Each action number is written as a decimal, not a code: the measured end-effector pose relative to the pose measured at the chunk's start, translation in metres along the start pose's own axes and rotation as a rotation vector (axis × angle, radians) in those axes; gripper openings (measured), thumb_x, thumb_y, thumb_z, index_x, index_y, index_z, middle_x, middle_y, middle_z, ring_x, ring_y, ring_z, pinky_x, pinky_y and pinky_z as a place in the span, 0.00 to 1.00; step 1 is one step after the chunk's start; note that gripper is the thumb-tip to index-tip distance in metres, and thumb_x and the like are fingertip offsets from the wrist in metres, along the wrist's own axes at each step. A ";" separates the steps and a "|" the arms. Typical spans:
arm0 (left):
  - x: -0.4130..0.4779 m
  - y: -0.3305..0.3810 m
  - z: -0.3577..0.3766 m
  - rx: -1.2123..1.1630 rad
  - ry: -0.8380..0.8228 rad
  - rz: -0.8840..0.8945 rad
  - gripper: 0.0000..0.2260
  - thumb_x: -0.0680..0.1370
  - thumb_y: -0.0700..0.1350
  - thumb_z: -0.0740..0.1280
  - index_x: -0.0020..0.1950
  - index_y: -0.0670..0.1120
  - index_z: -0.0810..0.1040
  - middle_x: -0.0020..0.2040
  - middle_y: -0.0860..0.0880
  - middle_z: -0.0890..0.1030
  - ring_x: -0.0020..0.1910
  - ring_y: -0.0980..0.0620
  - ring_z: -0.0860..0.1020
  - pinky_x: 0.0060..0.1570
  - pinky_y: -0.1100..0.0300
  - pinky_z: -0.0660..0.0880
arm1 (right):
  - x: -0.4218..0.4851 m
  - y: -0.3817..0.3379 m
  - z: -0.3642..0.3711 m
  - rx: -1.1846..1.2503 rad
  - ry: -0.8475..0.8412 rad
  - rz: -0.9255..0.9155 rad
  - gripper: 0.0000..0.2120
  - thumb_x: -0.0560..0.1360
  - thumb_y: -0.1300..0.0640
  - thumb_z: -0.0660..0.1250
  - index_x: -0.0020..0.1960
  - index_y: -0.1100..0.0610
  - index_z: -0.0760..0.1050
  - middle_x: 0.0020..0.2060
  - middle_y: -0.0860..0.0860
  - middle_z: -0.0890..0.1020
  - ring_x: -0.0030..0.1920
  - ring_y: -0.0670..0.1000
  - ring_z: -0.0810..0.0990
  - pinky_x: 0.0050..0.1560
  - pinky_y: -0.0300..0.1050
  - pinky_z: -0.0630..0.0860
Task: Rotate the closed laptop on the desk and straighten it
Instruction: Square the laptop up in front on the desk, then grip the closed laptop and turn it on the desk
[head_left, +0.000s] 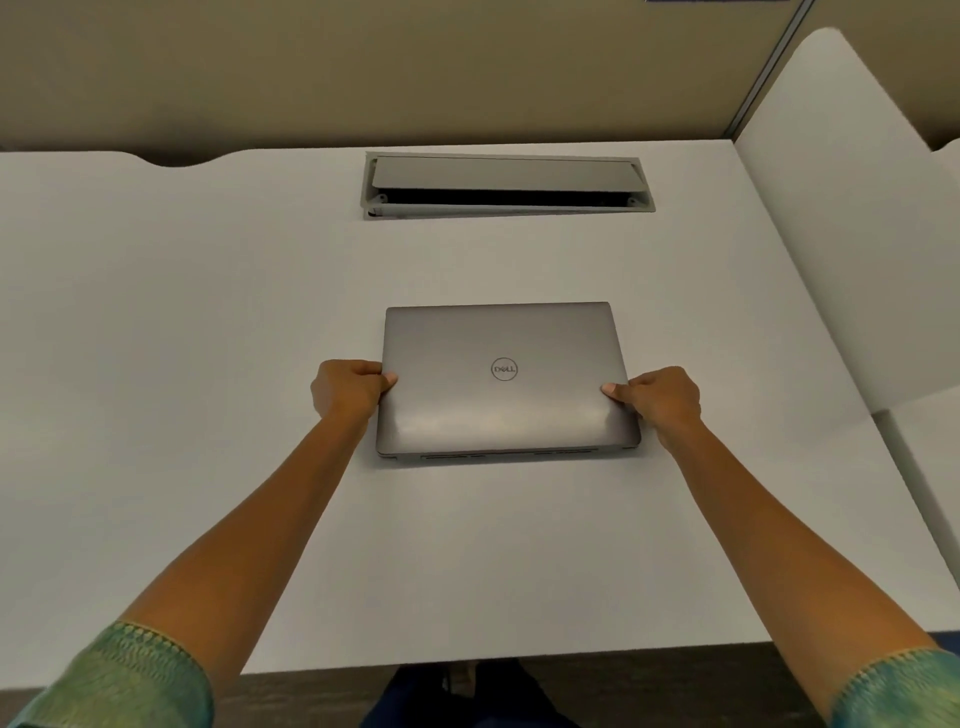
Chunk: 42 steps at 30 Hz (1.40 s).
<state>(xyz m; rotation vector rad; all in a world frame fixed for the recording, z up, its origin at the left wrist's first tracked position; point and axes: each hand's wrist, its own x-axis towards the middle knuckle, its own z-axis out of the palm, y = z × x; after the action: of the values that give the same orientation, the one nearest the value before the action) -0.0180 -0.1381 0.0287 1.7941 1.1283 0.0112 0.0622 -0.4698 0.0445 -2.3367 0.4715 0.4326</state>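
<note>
A closed grey laptop (504, 410) with a round logo on its lid lies flat on the white desk (182, 338), near the middle. Its edges run nearly parallel to the desk's front edge, and its vented hinge side faces me. My left hand (348, 389) grips the laptop's left edge, thumb on the lid. My right hand (660, 400) grips the right edge the same way. The fingers under the laptop are hidden.
A grey cable hatch (506, 182) with its flap raised is set into the desk behind the laptop. A white divider panel (852, 218) rises along the right side. A beige partition wall stands behind the desk. The desk's front edge is close to my body.
</note>
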 end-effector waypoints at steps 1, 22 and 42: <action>-0.002 -0.001 0.000 0.026 0.011 0.019 0.14 0.68 0.45 0.77 0.52 0.44 0.85 0.53 0.44 0.85 0.50 0.44 0.83 0.57 0.50 0.79 | -0.001 -0.001 0.000 -0.003 0.006 -0.005 0.20 0.67 0.48 0.76 0.41 0.67 0.83 0.38 0.59 0.84 0.37 0.56 0.78 0.45 0.48 0.76; 0.038 0.101 0.063 0.712 -0.379 0.761 0.21 0.80 0.50 0.61 0.71 0.45 0.71 0.71 0.43 0.74 0.69 0.41 0.71 0.69 0.48 0.66 | -0.137 0.006 0.068 1.294 -0.164 0.612 0.08 0.76 0.67 0.65 0.55 0.67 0.76 0.51 0.59 0.80 0.58 0.57 0.79 0.66 0.50 0.73; 0.045 0.102 0.068 0.718 -0.470 0.623 0.15 0.76 0.40 0.68 0.63 0.45 0.79 0.60 0.43 0.82 0.58 0.44 0.80 0.58 0.56 0.74 | -0.105 -0.005 0.087 1.218 0.038 0.599 0.03 0.71 0.68 0.72 0.41 0.66 0.78 0.41 0.59 0.82 0.47 0.56 0.82 0.56 0.50 0.80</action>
<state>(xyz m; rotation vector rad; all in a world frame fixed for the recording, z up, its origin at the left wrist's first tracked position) 0.1090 -0.1649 0.0472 2.5402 0.1972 -0.4721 -0.0423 -0.3835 0.0320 -1.0055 1.0832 0.2402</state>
